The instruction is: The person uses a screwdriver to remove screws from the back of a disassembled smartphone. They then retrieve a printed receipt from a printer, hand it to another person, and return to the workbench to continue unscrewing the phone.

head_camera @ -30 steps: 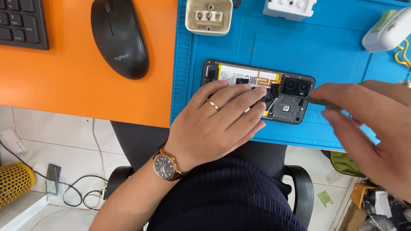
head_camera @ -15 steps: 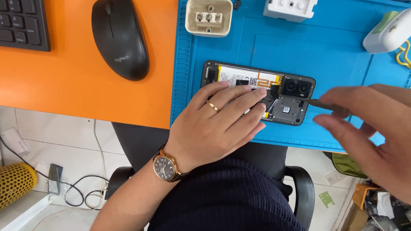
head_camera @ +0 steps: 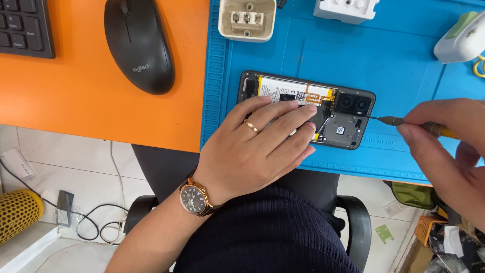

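**Opened phone held flat, screwdriver tip at its edge**

The phone [head_camera: 323, 108], its back cover off, lies on the blue mat [head_camera: 404, 65] near the front edge. It is pinned down by the left hand [head_camera: 257, 146], whose fingers [head_camera: 283, 119] are spread flat over the battery. A screwdriver [head_camera: 404, 122] is pinched between the fingers of the right hand [head_camera: 449, 151], its tip touching the phone's right edge beside the cameras. A mouse [head_camera: 139, 43] rests on the orange desk [head_camera: 76, 96].

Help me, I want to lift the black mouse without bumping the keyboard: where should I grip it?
Grip the black mouse across its two long curved sides, coming from above. It lies flat on the orange desk, its domed back up, apart from the keyboard.
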